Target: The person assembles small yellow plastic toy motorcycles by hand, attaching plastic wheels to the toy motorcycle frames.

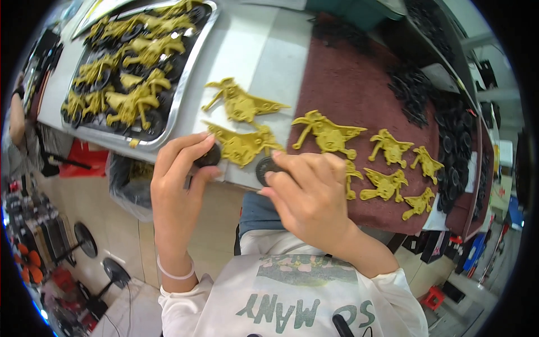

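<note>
My left hand (181, 171) pinches a small black wheel (209, 157) between thumb and fingers at the table's near edge. Closed on a second black wheel (263, 169) is my right hand (311, 194), thumb and index finger against its rim. A yellow toy motorcycle body half (241, 145) lies between both hands, right beside the wheels; whether the wheels are fitted to it I cannot tell. Just beyond it rests another yellow body half (240, 104). Several more yellow body halves (331, 133) are laid out to the right on a dark red cloth (348, 84).
A metal tray (193, 73) full of yellow and black toy motorcycles stands at the far left. Black wheels (453, 151) and small black parts (410, 95) are heaped on the right. Below the table's left edge hangs a plastic-lined bin (126, 188). Another person's arm (18, 121) shows far left.
</note>
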Motion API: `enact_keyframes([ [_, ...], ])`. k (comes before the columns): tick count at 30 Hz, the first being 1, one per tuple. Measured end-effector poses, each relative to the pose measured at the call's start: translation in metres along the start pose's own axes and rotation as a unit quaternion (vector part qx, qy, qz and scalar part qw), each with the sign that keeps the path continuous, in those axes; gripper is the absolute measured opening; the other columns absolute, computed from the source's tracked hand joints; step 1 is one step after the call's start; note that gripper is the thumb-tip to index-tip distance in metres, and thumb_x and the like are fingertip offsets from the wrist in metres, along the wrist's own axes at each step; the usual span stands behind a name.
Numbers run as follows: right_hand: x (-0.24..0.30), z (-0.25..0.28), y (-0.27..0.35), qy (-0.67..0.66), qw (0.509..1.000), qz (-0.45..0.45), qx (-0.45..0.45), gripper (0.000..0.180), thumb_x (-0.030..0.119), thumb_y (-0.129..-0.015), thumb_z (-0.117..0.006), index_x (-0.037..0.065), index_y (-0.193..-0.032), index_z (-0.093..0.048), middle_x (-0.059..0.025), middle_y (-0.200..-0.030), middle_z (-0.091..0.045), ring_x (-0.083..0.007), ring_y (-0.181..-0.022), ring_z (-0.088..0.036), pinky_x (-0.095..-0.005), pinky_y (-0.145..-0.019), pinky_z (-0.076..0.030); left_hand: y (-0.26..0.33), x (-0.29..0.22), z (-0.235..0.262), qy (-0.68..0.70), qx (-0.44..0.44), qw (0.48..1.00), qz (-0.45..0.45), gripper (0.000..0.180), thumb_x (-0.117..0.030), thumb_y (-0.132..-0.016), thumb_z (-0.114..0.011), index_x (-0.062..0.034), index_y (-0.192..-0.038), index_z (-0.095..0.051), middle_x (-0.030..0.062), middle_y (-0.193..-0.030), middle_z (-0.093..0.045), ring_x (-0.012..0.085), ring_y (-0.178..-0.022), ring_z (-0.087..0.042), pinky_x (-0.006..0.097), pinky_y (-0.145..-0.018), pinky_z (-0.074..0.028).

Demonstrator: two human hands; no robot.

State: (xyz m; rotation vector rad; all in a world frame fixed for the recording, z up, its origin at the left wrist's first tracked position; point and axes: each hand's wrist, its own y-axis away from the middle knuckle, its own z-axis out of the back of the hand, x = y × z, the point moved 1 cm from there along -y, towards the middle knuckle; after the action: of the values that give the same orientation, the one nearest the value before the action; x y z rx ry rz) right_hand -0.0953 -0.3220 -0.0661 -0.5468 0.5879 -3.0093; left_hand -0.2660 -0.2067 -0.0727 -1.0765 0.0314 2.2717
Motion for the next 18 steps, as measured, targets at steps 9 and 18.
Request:
enact_keyframes([
  [9, -0.101, 0.108, 0.029, 0.098, 0.982, -0.137, -0.082, 0.03, 0.022, -0.076, -0.072, 0.016, -0.105, -0.069, -0.0041, -0.125, -0.057, -0.0258, -0.117, -0.051, -0.0413, -0.1, -0.033, -0.007, -0.023, 0.022, -0.104, 0.023, 0.993, -0.043, 0.046, 0.002, -0.073, -0.073, -0.0024, -0.117, -0.061, 0.0141, -0.121, -0.052, 0.0329, -0.112, -0.051, 0.041, -0.096, -0.042],
  [18, -0.257, 0.199, 0.152, 0.301, 0.903, -0.305, -0.045, 0.04, 0.019, -0.084, -0.07, 0.021, -0.123, -0.062, -0.0139, -0.14, -0.047, -0.0336, -0.131, -0.044, -0.0462, -0.106, -0.036, -0.107, -0.17, -0.066, 0.047, 0.277, 0.9, -0.333, 0.02, -0.009, -0.084, -0.067, -0.002, -0.103, -0.061, 0.0127, -0.1, -0.061, 0.0338, -0.089, -0.061, 0.041, -0.079, -0.048],
])
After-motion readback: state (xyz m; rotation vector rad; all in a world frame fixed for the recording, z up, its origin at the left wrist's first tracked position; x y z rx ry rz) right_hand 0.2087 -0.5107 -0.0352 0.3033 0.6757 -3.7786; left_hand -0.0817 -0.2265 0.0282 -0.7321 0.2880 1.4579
